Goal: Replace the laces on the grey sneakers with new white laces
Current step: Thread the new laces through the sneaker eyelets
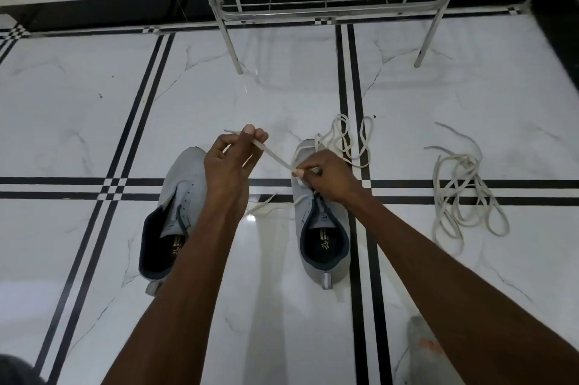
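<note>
Both grey sneakers stood on the white tiled floor (94, 121) in the middle of the frame, toes pointing to the top. My left hand (230, 162) was over the left sneaker (185, 184), and its thumb and fingers were pinched together on the end part of the white lace (272, 155), so that the tip stuck out to the upper left. My right hand (329, 177) was over the front of the right sneaker (324, 237), with the fingertips closed on the same lace near the eyelets; which eyelet exactly, I could not tell, because the hand covered it. The lace ran tight between the two hands. The other part of this lace lay in loose loops (351, 140) just above the toe of the right sneaker, and one short end (266, 206) lay on the floor between the shoes. A second bundle of laces (460, 193) lay well apart at the right side of the frame. In my opinion the danger was to pull too much: the lace could slide out from the eyelets already done, or the two ends could become unequal. Also the loose loops could catch and make a knot, and the left sneaker had no lace yet.
</note>
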`<action>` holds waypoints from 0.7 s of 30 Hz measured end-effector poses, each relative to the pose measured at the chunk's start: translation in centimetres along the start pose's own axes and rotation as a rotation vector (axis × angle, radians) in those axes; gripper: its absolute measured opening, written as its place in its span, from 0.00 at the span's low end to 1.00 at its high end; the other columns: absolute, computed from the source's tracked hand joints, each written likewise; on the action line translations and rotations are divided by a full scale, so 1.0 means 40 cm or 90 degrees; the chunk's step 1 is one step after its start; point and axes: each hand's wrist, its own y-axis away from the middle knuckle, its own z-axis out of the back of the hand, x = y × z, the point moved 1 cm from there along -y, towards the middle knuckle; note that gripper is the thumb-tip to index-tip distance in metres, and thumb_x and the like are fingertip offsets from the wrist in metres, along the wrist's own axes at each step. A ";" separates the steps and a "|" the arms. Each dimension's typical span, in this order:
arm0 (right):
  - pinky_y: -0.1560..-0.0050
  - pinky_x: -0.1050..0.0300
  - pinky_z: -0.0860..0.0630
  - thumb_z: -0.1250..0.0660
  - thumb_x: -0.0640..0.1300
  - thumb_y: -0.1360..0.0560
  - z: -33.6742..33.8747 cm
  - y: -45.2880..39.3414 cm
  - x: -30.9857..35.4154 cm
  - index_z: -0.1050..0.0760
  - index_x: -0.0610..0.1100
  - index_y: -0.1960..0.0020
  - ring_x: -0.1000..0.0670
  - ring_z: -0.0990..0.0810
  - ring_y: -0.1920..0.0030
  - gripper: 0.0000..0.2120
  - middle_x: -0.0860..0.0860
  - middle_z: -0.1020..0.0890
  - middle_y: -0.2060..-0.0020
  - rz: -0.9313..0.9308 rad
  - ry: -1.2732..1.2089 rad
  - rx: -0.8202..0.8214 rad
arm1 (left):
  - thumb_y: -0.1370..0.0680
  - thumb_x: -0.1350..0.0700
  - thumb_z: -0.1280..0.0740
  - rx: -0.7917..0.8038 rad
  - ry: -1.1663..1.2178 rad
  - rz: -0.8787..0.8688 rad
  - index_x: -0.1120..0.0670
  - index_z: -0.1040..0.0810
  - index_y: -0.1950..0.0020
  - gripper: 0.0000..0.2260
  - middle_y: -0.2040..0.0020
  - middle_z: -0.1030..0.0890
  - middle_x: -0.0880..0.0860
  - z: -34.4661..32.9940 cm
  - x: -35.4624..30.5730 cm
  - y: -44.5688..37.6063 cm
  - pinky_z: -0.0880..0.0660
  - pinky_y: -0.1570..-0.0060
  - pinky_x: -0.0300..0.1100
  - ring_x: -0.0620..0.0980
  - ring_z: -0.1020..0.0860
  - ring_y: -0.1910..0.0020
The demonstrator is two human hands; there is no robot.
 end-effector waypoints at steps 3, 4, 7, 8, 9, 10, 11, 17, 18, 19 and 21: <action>0.51 0.56 0.20 0.26 0.39 0.26 0.020 0.040 0.002 0.19 0.39 0.42 0.52 0.19 0.53 0.13 0.47 0.19 0.49 -0.017 -0.067 -0.095 | 0.21 0.59 0.28 0.019 -0.126 -0.023 0.62 0.21 0.48 0.07 0.55 0.15 0.57 -0.010 0.019 -0.004 0.19 0.47 0.45 0.53 0.18 0.56; 0.52 0.63 0.21 0.24 0.42 0.27 0.032 0.062 0.007 0.21 0.42 0.39 0.52 0.19 0.51 0.17 0.48 0.21 0.45 -0.047 -0.084 -0.132 | 0.21 0.60 0.27 0.033 -0.223 -0.050 0.62 0.19 0.50 0.06 0.57 0.14 0.57 -0.008 0.031 -0.005 0.19 0.53 0.42 0.51 0.19 0.60; 0.54 0.62 0.22 0.23 0.52 0.29 0.059 0.121 0.017 0.23 0.46 0.42 0.53 0.21 0.54 0.20 0.52 0.22 0.49 -0.148 0.031 -0.085 | 0.22 0.60 0.27 0.102 -0.422 -0.087 0.58 0.14 0.53 0.02 0.60 0.13 0.53 -0.014 0.086 0.008 0.23 0.60 0.38 0.47 0.18 0.63; 0.52 0.57 0.21 0.23 0.54 0.29 0.060 0.133 0.020 0.22 0.45 0.44 0.52 0.20 0.54 0.19 0.51 0.20 0.51 -0.180 0.083 -0.025 | 0.22 0.59 0.27 0.123 -0.466 -0.091 0.57 0.14 0.54 0.03 0.60 0.13 0.52 -0.015 0.110 0.014 0.23 0.60 0.37 0.44 0.17 0.63; 0.51 0.53 0.21 0.24 0.54 0.29 0.055 0.142 0.021 0.20 0.43 0.46 0.50 0.19 0.53 0.18 0.49 0.18 0.52 -0.198 0.127 0.021 | 0.22 0.59 0.27 0.143 -0.504 -0.096 0.57 0.14 0.54 0.04 0.60 0.13 0.51 -0.017 0.135 0.023 0.23 0.59 0.36 0.42 0.17 0.62; 0.52 0.52 0.20 0.26 0.53 0.28 0.048 0.148 0.025 0.19 0.42 0.49 0.48 0.18 0.53 0.16 0.48 0.17 0.54 -0.197 0.153 0.036 | 0.21 0.58 0.27 0.159 -0.536 -0.100 0.57 0.14 0.54 0.04 0.60 0.13 0.50 -0.019 0.159 0.031 0.22 0.58 0.36 0.42 0.16 0.61; 0.55 0.53 0.21 0.27 0.51 0.27 0.041 0.150 0.026 0.18 0.41 0.52 0.48 0.18 0.55 0.13 0.47 0.16 0.56 -0.184 0.175 0.026 | 0.21 0.58 0.27 0.174 -0.560 -0.100 0.57 0.13 0.54 0.04 0.60 0.13 0.49 -0.019 0.181 0.038 0.22 0.57 0.36 0.42 0.16 0.60; 0.66 0.58 0.31 0.29 0.50 0.28 0.011 0.154 0.013 0.21 0.40 0.59 0.49 0.22 0.65 0.12 0.46 0.20 0.64 -0.142 0.274 -0.002 | 0.23 0.57 0.27 0.152 -0.626 -0.120 0.54 0.14 0.52 0.03 0.56 0.14 0.45 -0.008 0.244 0.075 0.26 0.53 0.25 0.36 0.18 0.54; 0.64 0.58 0.32 0.30 0.50 0.27 0.006 0.152 0.004 0.22 0.41 0.58 0.49 0.22 0.63 0.11 0.46 0.19 0.62 -0.139 0.309 0.002 | 0.23 0.57 0.27 0.147 -0.631 -0.123 0.53 0.14 0.51 0.03 0.55 0.14 0.45 -0.008 0.248 0.079 0.27 0.52 0.24 0.35 0.18 0.54; 0.61 0.58 0.33 0.31 0.49 0.25 0.001 0.152 -0.004 0.21 0.41 0.55 0.48 0.21 0.60 0.11 0.46 0.19 0.58 -0.136 0.345 0.008 | 0.23 0.57 0.27 0.146 -0.638 -0.126 0.53 0.13 0.50 0.04 0.54 0.14 0.45 -0.009 0.250 0.082 0.27 0.52 0.23 0.35 0.18 0.53; 0.58 0.59 0.34 0.33 0.47 0.23 -0.002 0.151 -0.022 0.20 0.40 0.50 0.46 0.19 0.53 0.10 0.45 0.18 0.53 -0.137 0.371 0.015 | 0.22 0.56 0.28 0.151 -0.645 -0.137 0.54 0.13 0.48 0.06 0.52 0.14 0.46 -0.014 0.252 0.084 0.27 0.50 0.23 0.38 0.18 0.52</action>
